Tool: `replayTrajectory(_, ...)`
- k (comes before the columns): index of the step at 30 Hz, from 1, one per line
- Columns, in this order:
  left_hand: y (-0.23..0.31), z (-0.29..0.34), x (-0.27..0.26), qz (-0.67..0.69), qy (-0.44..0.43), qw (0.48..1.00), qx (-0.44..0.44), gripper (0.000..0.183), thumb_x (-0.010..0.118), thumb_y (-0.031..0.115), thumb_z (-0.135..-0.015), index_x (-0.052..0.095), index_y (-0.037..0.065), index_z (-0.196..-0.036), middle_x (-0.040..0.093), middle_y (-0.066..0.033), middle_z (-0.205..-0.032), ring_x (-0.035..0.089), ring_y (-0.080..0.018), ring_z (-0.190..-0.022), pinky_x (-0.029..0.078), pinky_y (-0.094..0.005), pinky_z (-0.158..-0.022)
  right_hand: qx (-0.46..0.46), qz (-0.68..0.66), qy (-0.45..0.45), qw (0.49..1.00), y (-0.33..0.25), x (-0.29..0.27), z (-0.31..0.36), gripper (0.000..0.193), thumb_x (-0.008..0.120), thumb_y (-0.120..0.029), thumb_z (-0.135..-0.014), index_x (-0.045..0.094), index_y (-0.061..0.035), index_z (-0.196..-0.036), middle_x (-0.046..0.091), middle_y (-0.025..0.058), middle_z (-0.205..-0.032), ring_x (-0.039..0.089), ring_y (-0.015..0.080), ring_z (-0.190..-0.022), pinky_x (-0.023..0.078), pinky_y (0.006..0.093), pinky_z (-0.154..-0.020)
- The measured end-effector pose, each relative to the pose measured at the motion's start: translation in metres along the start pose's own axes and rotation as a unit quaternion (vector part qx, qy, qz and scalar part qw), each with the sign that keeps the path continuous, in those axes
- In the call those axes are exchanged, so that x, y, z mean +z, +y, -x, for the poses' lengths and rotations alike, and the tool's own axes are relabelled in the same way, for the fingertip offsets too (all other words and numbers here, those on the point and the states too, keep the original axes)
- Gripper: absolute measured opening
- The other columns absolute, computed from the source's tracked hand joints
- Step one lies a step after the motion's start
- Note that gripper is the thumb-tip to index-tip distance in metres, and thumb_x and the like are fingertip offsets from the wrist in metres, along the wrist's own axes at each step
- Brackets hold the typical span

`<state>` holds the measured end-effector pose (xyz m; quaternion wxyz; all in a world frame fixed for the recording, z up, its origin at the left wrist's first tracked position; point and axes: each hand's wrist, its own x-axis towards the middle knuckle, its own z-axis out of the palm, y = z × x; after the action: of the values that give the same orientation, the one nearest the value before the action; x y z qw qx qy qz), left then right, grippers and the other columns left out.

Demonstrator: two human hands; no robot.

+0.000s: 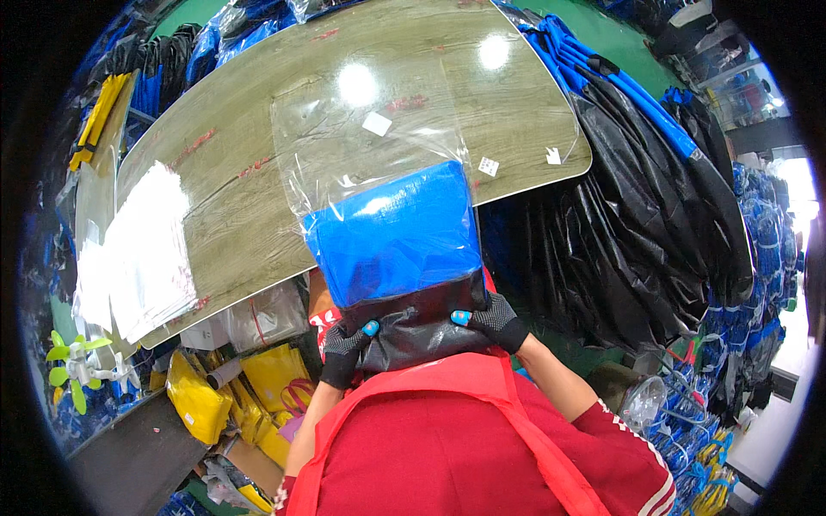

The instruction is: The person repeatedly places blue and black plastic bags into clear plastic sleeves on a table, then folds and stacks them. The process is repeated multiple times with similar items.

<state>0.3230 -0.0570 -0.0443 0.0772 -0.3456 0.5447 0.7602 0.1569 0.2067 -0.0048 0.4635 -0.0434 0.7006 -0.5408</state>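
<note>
The folded blue-and-black bundle (396, 245) is right in front of me, across the table's near edge, blue part away from me and black part close. My left grip (348, 346) is closed on its near left corner and my right grip (499, 322) on the near right, both thumbs pressing the black face. Clear plastic (370, 163) spreads from its far end over the table (232, 142). White sheets (153, 258) lie to the left; long black covers (615, 215) drape on the right; yellow packages (196, 396) sit low at left.
</note>
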Motion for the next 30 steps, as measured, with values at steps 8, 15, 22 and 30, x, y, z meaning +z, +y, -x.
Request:
replayTrajectory(8, 0.081, -0.031, -0.038, 0.12, -0.067, 0.991, -0.005, 0.065, 0.072, 0.029, -0.084, 0.044, 0.0, -0.136, 0.055, -0.0119, -0.13, 0.054, -0.0232, -0.115, 0.045, -0.0362, -0.097, -0.077, 0.084, -0.141, 0.983, -0.035, 0.001, 0.002, 0.047, 0.072, -0.037, -0.084, 0.063, -0.0004, -0.112, 0.068, 0.0135, -0.099, 0.063, 0.022, -0.091, 0.05, 0.0358, -0.082)
replayTrajectory(15, 0.032, -0.004, -0.014, 0.005, 0.004, 0.993, 0.117, 0.071, 0.076, 0.032, -0.079, 0.045, 0.003, -0.135, 0.057, -0.0106, -0.127, 0.055, -0.022, -0.111, 0.044, -0.0372, -0.097, -0.218, 0.018, -0.05, 0.975, -0.07, 0.009, -0.018, 0.063, 0.077, -0.041, -0.076, 0.056, 0.0009, -0.119, 0.066, 0.0171, -0.107, 0.062, 0.0233, -0.095, 0.049, 0.037, -0.085)
replayTrajectory(22, -0.008, 0.055, -0.011, 0.091, -0.085, 0.992, -0.028, 0.072, 0.078, 0.021, -0.079, 0.041, 0.005, -0.139, 0.054, -0.009, -0.132, 0.053, -0.0209, -0.117, 0.04, -0.0342, -0.101, 0.03, -0.011, -0.063, 0.997, 0.026, 0.005, 0.043, 0.073, 0.076, -0.039, -0.078, 0.048, -0.0021, -0.134, 0.058, 0.0143, -0.128, 0.055, 0.019, -0.116, 0.046, 0.0336, -0.094)
replayTrajectory(30, 0.043, -0.04, -0.054, 0.054, -0.077, 0.99, 0.101, 0.058, 0.054, 0.043, -0.094, 0.047, 0.002, -0.134, 0.058, -0.0084, -0.123, 0.052, -0.0193, -0.113, 0.04, -0.0352, -0.1, -0.109, 0.034, 0.024, 0.993, -0.061, -0.019, -0.029, 0.044, 0.067, -0.035, -0.088, 0.059, -0.0015, -0.116, 0.065, 0.0077, -0.097, 0.06, 0.0156, -0.086, 0.05, 0.0304, -0.077)
